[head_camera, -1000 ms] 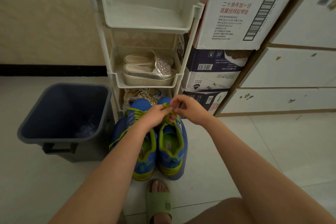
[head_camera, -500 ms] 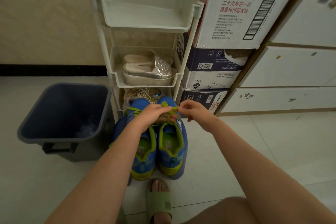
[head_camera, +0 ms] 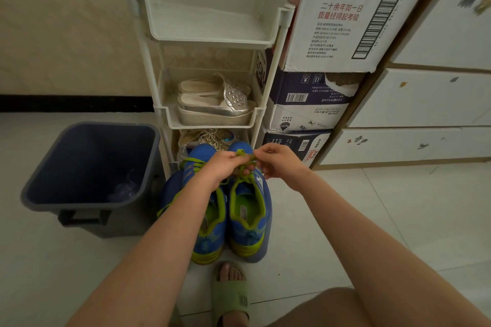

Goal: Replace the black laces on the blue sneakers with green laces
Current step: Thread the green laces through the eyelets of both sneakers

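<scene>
On a pale tiled floor before a white plastic three-tier shoe rack [head_camera: 212, 42], a pair of blue mesh sneakers with lime-green collars and heels [head_camera: 251, 240] stands side by side, toes toward the rack and heels toward the person crouched over them. Both hands meet just above the tongue of the right-hand sneaker. The left hand [head_camera: 224, 164] and the right hand [head_camera: 279, 160] each pinch part of a green lace [head_camera: 244, 155], which loops up between the fingertips, apparently mid-knot. Green lacing also crosses the top of the left-hand sneaker, but the left forearm hides most of it, so whether that shoe is tied cannot be told. No black lace shows on either shoe. On that evidence the swap looks all but finished, with the bow on the right-hand sneaker the chief thing left. A dark grey-blue plastic bin [head_camera: 106, 124] sits just left of the shoes, its contents too dim to make out. A foot in a green slide sandal [head_camera: 231, 297] rests behind the heels.
</scene>
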